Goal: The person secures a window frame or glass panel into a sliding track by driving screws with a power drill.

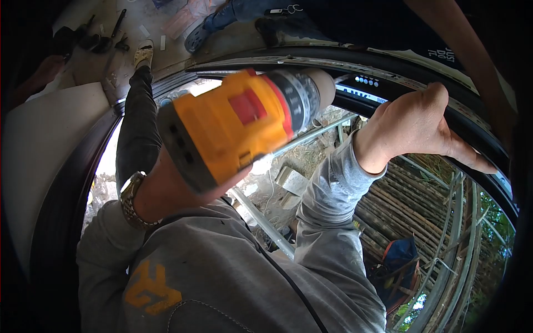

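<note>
We hold the drill (pixel 244 125), yellow and black with a red patch on its side, up inside the opening of the dark curved frame (pixel 311 54). Its grey nose is tilted toward the top bar of that frame and ends just short of it; we cannot see the tip clearly. Our left hand (pixel 166 191) is clamped round the drill's grip, mostly hidden behind the body of the tool, with a metal watch (pixel 130 202) on the wrist below it. Our right hand (pixel 413 125) is well apart from the left. It lies spread flat against the inner edge of the frame, fingers stretched along the dark bar and gripping nothing. Both arms come up from a grey sweatshirt (pixel 222 266) with a yellow print, which fills the space beneath the frame. Through the frame's opening we see a metal pipe (pixel 261 219) slanting across, rows of brown poles (pixel 411 205), a blue bag (pixel 397 261) lying on them and green leaves (pixel 494 222) further out. Beyond the frame's far side, a leg (pixel 139 127) in dark trousers ends in a pale shoe (pixel 144 54) on the floor (pixel 139 16), where a few dark tools (pixel 102 36) lie.
</note>
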A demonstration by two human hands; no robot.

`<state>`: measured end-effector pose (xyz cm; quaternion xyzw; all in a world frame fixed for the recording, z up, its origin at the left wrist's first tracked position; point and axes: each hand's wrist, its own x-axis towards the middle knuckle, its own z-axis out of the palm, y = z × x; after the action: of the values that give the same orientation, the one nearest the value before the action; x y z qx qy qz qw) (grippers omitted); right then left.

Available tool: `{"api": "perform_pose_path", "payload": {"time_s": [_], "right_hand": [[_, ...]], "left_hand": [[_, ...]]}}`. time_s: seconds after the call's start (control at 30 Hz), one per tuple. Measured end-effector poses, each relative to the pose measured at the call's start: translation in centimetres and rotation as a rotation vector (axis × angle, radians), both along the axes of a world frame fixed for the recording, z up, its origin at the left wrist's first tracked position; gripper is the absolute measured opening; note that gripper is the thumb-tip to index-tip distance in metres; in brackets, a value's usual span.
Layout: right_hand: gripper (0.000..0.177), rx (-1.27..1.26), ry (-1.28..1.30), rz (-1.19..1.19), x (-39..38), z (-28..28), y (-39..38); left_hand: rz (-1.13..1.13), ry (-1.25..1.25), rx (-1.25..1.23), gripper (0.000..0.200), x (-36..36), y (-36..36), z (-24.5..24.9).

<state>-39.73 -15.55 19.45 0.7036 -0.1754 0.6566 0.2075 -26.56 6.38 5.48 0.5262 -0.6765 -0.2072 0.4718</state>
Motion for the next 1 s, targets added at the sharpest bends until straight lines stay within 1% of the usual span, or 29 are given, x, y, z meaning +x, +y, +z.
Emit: {"api": "perform_pose_path", "payload": {"time_s": [0.03,0.07,0.17,0.23,0.3,0.37,0.4,0.43,0.47,0.53,0.57,0.63,0.77,1.0], "right_hand": [[0.096,0.004,-0.002,0.0,0.0,0.0,0.0],[0.096,0.005,-0.006,0.001,0.0,0.0,0.1],[0.097,0.012,-0.017,0.003,-0.5,0.1,0.8],[0.1,0.089,0.232,-0.581,-2.4,0.5,2.6],[0.099,0.058,0.23,-0.582,-3.6,0.4,2.0],[0.099,0.023,0.227,-0.585,-3.0,0.2,2.0],[0.098,0.127,0.039,-0.561,0.4,0.2,3.0],[0.097,0.231,-0.149,-0.532,2.3,0.2,3.5],[0.097,0.23,-0.151,-0.531,1.4,0.1,3.2],[0.097,0.059,0.113,-0.701,-0.5,0.1,2.6],[0.097,0.06,0.115,-0.702,-0.7,-0.3,2.1],[0.097,0.132,-0.008,-0.018,1.1,-0.7,1.7],[0.096,0.161,0.028,-0.022,0.5,-0.7,1.8],[0.097,0.126,-0.059,-0.305,1.5,-0.1,2.7]], "left_hand": [[-0.007,0.082,0.017,0.044,0.3,-0.2,0.3],[-0.087,0.089,0.012,0.042,1.0,-0.5,0.4],[-0.088,0.082,0.005,0.041,0.8,-1.2,0.0],[-0.092,0.083,0.006,0.041,1.0,-0.6,-0.6],[-0.089,0.078,-0.002,0.04,1.0,-0.9,-1.0],[-0.088,0.074,-0.014,0.039,0.8,-0.5,-0.8],[-0.086,0.071,-0.021,0.039,0.7,-0.5,-0.8],[-0.085,0.068,-0.029,0.039,0.5,-0.8,-0.7],[-0.085,0.065,-0.036,0.039,0.4,-0.9,-0.7],[-0.086,0.062,-0.05,0.038,0.2,-0.6,-0.7],[-0.087,0.062,-0.054,0.038,0.3,0.0,-0.8],[-0.088,0.061,-0.062,0.037,-0.2,-0.7,-1.0],[-0.09,0.058,-0.082,0.036,-0.1,-0.2,-1.6],[-0.088,0.051,-0.125,0.034,-0.4,0.2,-2.4]]}}
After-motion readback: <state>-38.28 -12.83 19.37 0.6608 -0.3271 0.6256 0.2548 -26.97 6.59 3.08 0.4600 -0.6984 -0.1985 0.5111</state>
